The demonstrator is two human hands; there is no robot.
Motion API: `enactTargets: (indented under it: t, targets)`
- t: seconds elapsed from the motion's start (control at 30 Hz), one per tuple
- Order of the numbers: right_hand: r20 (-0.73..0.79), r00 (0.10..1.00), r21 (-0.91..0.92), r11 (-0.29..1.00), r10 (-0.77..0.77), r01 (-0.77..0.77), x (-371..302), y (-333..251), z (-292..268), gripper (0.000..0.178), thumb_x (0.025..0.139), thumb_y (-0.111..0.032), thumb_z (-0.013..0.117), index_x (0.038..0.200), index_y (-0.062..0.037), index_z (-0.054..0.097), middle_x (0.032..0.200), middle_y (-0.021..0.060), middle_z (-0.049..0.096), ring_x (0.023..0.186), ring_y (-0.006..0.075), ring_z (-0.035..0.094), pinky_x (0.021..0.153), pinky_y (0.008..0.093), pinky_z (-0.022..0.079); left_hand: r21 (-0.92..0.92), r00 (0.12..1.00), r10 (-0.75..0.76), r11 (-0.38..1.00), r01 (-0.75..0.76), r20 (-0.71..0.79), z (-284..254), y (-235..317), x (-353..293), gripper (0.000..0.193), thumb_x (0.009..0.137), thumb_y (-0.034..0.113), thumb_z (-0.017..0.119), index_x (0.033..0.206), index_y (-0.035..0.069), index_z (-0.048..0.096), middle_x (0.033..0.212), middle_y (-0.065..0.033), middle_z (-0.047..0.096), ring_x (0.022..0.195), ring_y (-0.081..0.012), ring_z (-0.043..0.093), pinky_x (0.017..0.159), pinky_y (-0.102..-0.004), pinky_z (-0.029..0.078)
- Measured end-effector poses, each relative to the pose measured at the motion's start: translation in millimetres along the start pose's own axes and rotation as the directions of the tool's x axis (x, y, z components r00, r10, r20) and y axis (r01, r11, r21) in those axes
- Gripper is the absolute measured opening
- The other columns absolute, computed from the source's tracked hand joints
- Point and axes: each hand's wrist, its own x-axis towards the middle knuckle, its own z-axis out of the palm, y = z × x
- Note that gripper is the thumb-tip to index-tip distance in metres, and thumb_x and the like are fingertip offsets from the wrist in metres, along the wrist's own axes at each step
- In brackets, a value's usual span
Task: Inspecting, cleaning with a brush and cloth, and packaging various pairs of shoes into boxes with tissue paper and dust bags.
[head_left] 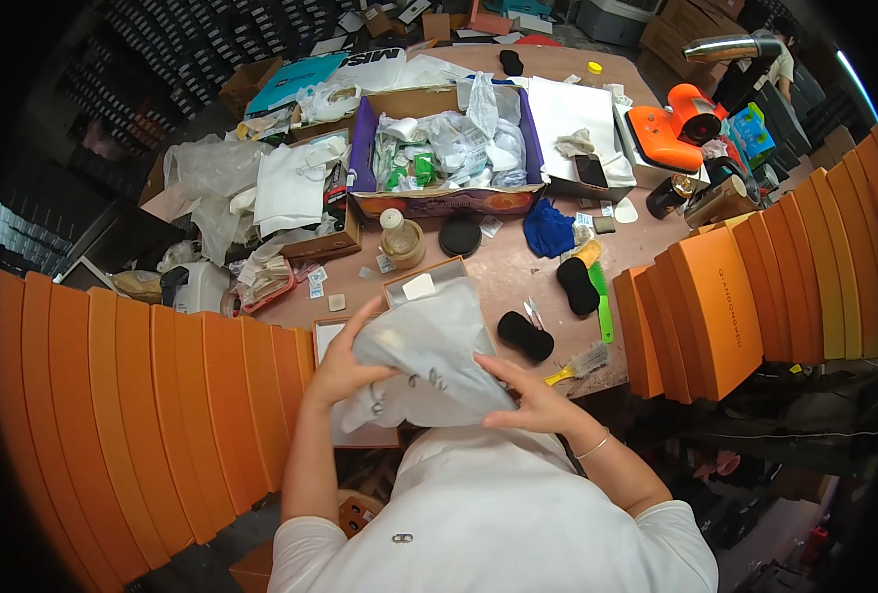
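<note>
My left hand (345, 358) and my right hand (530, 397) hold a white, slightly see-through wrapped bundle (429, 346) with dark printed marks. The left hand grips its left side, thumb across the front. Fingers of the right hand press on its right edge. What the wrapping contains is hidden. Beneath the bundle lies an open orange box (437, 271) with a pale inside, partly covered. To the right of it are two black brushes, one nearer (526, 337) and one farther (578, 287), small scissors (533, 313), a yellow-handled brush (582, 364) and a green comb (604, 304).
Rows of orange boxes stand at the left (172, 395) and right (715, 316). Behind the bundle are a bottle in a jar (401, 240), a black round tin (459, 235), a blue cloth (549, 230) and a purple carton (362, 158) of plastic wrappings. An orange device (671, 133) stands far right.
</note>
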Motion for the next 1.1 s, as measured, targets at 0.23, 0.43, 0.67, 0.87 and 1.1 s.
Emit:
enactTargets:
  t: [0.23, 0.43, 0.67, 0.87, 1.1]
  targets:
    - [-0.234, 0.949, -0.795, 0.521, 0.209, -0.311, 78, 46, -5, 0.078, 0.082, -0.037, 0.070, 0.142, -0.0028, 0.035, 0.130, 0.0268, 0.045, 0.121, 0.0419, 0.045, 0.098, 0.0449, 0.039, -0.477, 0.835, -0.371, 0.866, 0.153, -0.406, 122, -154, 72, 0.074, 0.090, 0.003, 0.058, 0.149, 0.002, 0.013, 0.137, -0.0200, 0.044, 0.122, -0.0237, 0.047, 0.101, -0.0346, 0.040]
    - [-0.181, 0.969, -0.864, 0.497, -0.168, -0.075, 54, 113, -22, 0.078, 0.082, -0.025, 0.069, 0.145, -0.0026, 0.028, 0.137, 0.0266, 0.039, 0.131, 0.0429, 0.033, 0.107, 0.0494, 0.030, 0.519, 0.674, 0.288, 0.838, 0.166, -0.680, 107, -126, -12, 0.056, 0.087, 0.010, 0.062, 0.138, -0.002, 0.041, 0.136, -0.0240, 0.044, 0.124, -0.0362, 0.046, 0.105, -0.0419, 0.036]
    - [-0.022, 0.981, -0.609, 0.775, 0.194, -0.167, -2, 143, -19, 0.083, 0.087, -0.024, 0.064, 0.148, 0.0034, 0.014, 0.142, 0.0316, 0.031, 0.133, 0.0446, 0.033, 0.109, 0.0439, 0.031, 0.582, 0.798, 0.037, 0.705, 0.405, -0.601, 71, -196, -102, 0.020, 0.089, 0.012, 0.060, 0.101, -0.004, 0.063, 0.093, -0.0162, 0.067, 0.087, -0.0325, 0.065, 0.077, -0.0388, 0.051]
    - [0.023, 0.994, -0.386, 0.918, 0.105, -0.088, -7, 78, -26, 0.087, 0.088, -0.038, 0.063, 0.149, 0.0007, 0.015, 0.151, 0.0281, 0.022, 0.140, 0.0390, 0.026, 0.111, 0.0404, 0.028, -0.604, 0.883, -0.190, 0.788, -0.124, -0.430, 83, -29, -130, 0.023, 0.093, 0.013, 0.060, 0.110, -0.003, 0.060, 0.101, -0.0086, 0.067, 0.087, -0.0145, 0.065, 0.079, -0.0288, 0.053]
    - [-0.326, 0.925, -0.422, 0.845, 0.197, -0.328, 32, 118, -20, 0.055, 0.087, -0.042, 0.063, 0.121, 0.0006, 0.058, 0.106, 0.0244, 0.065, 0.100, 0.0344, 0.063, 0.085, 0.0407, 0.049, -0.210, 0.831, -0.241, 0.966, 0.154, -0.502, 109, -132, -79, 0.045, 0.098, 0.022, 0.055, 0.134, -0.002, 0.044, 0.118, -0.0098, 0.059, 0.111, -0.0186, 0.054, 0.094, -0.0302, 0.043]
